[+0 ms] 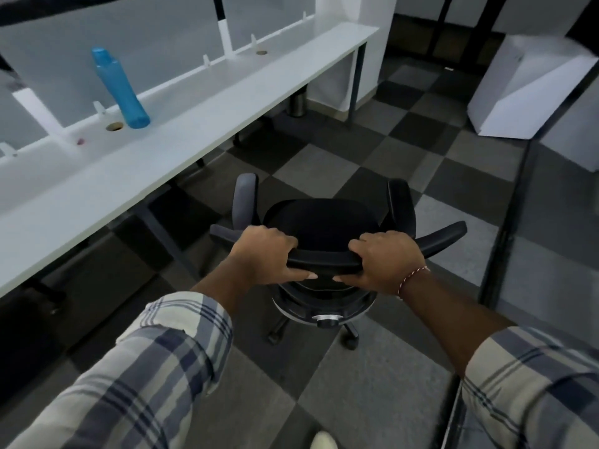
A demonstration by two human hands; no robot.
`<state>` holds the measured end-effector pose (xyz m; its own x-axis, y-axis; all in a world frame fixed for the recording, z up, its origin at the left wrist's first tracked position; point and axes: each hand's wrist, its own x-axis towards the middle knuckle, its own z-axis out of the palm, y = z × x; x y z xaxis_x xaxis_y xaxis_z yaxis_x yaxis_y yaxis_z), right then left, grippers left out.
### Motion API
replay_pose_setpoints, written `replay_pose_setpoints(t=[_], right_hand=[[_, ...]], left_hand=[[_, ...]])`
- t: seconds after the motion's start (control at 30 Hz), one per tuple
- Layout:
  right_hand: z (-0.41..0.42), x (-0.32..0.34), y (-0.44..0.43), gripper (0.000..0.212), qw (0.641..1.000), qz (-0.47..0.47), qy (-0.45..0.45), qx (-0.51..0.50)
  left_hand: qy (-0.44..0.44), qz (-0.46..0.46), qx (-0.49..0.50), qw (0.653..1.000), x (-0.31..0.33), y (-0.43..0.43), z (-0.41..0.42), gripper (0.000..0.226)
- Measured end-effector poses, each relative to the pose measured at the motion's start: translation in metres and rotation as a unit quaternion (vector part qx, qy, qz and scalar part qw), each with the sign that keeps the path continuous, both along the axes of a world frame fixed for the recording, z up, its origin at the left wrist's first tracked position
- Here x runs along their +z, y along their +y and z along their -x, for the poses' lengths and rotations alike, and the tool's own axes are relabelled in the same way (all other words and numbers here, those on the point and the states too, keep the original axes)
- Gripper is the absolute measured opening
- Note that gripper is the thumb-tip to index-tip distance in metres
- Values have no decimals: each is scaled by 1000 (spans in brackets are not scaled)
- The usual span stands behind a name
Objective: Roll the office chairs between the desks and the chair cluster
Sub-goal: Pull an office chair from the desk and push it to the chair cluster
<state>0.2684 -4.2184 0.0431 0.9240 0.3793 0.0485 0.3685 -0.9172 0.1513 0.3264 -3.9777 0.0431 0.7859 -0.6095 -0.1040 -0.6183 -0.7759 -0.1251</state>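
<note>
An office aisle w/ grey-and-black checkered carpet [324, 163], seen from a head-worn camera: a long white desk [181, 137] runs along the left side, backed by frosted divider panels [162, 37]. A blue bottle [120, 89] stands upright on the desk, just beside a round cable hole [114, 126]. A small metal bin [296, 103] sits on the floor under the desk's far end, and a white angular cabinet [525, 89] stands well apart at upper right. Centre frame, a black office chair [321, 222] stands on the carpet in the open aisle, near the desk's right edge but not tucked under it, w/ its back toward the person and its seat facing away. Both armrests [246, 202] point fwd, and two casters [274, 337] show below the seat. The left hand [264, 254] clamps the left end of the backrest's top edge, fingers curled over it & thumb stretched along the near face. The right hand [387, 259] grips the right end the same way, a red-and-white thread bracelet [413, 280] on its wrist. The two thumbs point at each other, tips apart. Both arms wear plaid sleeves [155, 367] rolled up the forearm. The toe of a light shoe [324, 440] shows at the bottom edge.
</note>
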Motion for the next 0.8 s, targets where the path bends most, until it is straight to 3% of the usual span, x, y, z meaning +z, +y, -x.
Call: replay_pose_setpoints(t=[0.23, 0.8], right_hand=[[-82, 8, -55, 50, 990, 17, 116, -80], [-317, 9, -205, 43, 985, 19, 106, -134]], left_hand=[[-2, 3, -29, 1000, 0, -63, -77, 67], [-37, 31, -91, 995, -4, -221, -334, 66]])
